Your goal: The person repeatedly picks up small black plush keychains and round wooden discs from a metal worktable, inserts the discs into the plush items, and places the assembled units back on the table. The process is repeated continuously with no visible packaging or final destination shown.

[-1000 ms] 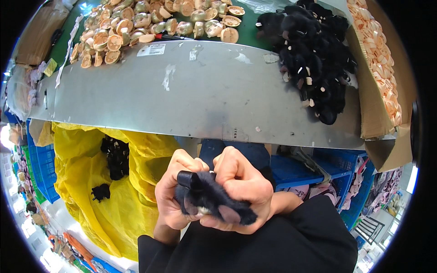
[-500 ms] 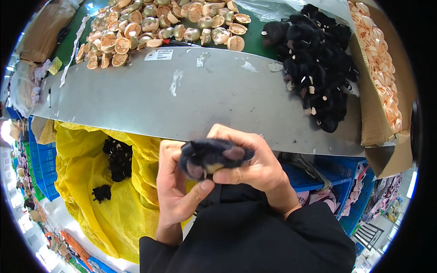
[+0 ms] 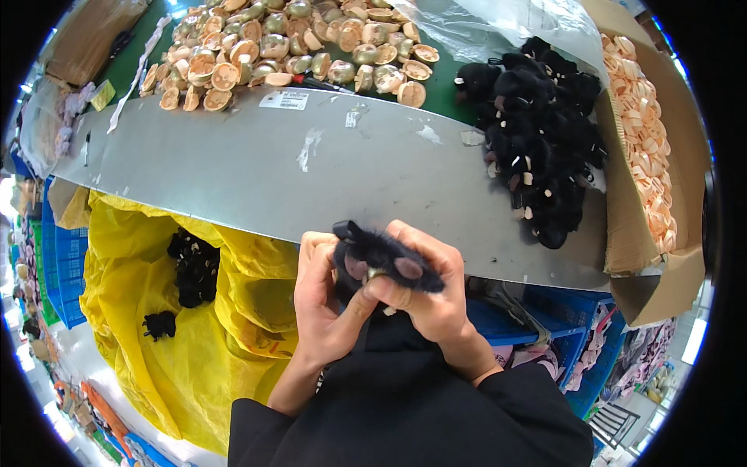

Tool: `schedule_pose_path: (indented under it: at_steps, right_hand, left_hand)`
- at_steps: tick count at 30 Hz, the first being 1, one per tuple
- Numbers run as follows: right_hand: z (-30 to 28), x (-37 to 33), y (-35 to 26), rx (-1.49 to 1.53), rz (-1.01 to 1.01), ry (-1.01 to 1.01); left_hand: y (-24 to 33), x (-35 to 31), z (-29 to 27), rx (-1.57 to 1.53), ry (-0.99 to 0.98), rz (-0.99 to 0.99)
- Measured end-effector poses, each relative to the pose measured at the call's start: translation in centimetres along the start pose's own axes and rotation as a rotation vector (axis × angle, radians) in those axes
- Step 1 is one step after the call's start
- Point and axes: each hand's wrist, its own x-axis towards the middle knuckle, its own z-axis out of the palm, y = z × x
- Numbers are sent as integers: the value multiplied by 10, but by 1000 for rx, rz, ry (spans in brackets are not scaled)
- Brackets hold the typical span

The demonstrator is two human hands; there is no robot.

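Hands are pressed together at lower centre: the left hand [image 3: 323, 307] and right hand [image 3: 428, 300] are both clamped on a black furry toy piece [image 3: 383, 261], held above the grey table [image 3: 257, 171].

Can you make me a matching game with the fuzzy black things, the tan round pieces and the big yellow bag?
Things:
1. black furry piece
2. tan round pieces
3. yellow bag
4. cardboard box

Places:
A. far side of the grey table
B. at the right edge of the table
C. between both hands
D. below the table, on the left

Pairs: 1-C, 2-A, 3-D, 4-B
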Motion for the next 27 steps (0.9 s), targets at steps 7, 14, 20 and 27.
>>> schedule_pose_path:
  at_steps: [7,14,20,27]
  right_hand:
    - [13,-9,-5,-52,120,86]
    - [-4,-7,-14,-112,18,-186]
    - [-6,-8,-8,-124,-338,-208]
    - [-1,-6,8,-307,-585,50]
  left_hand:
    - [0,-8,-10,-289,-48,-251]
    - [10,-9,-32,-303,-146,-181]
    - [6,-14,-19,22,-123,117]
    - [9,-12,-4,411,43,327]
